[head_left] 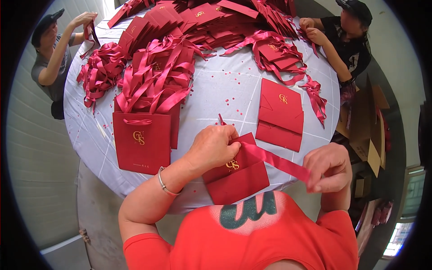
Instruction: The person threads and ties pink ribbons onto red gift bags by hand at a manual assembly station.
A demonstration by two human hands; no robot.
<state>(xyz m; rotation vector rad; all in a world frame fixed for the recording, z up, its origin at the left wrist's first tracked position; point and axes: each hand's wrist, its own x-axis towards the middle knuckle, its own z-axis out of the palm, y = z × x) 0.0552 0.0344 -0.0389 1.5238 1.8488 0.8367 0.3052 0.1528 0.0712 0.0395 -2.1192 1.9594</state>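
A small dark-red paper gift bag [239,182] with a gold emblem lies flat at the table's near edge, its lower part folded. Across its upper edge, my left hand [213,146] is closed, pinching the bag where a pink-red satin ribbon [279,161] comes out. A short ribbon end pokes up beyond the fingers. My right hand [328,168] is closed on the ribbon's other end, which stretches taut to the right of the bag. How the ribbon passes through the bag is hidden by my left fingers.
Bags with ribbon handles [141,141] are stacked at left. Flat bags [280,112] lie at right beside loose ribbons [315,99]. A big bag heap [198,20] covers the far side. Two co-workers handle pieces at far left and far right. Cardboard boxes [366,121] stand right of the table.
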